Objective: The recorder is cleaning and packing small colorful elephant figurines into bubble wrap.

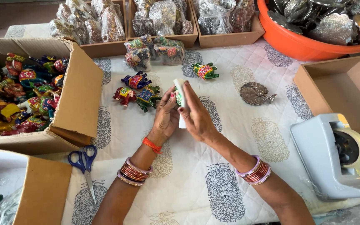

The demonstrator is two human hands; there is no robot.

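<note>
Head view, packing bench. I see the left hand [166, 118] and right hand [196, 116] pressed together around a small painted elephant figurine half-covered in white wrapping [180, 98], both closed on it just above the block-printed white cloth [196, 183]. I judge the step to be wrapping the figurine; the next move seems to call for folding the loose wrap shut while the fingers keep it pinned.

Counts: three loose painted elephant figurines [135, 89] lie just beyond the left hand, one green-and-red figurine [205, 71] beyond the right. One silver peacock-shaped metal dish [255, 93] sits right of the right hand. One pair of blue-handled scissors [84, 163] lies near the left forearm; one grey tape dispenser [330, 156] stands well right. An open cardboard box of figurines [80, 91] is far left, too many to count.
</note>
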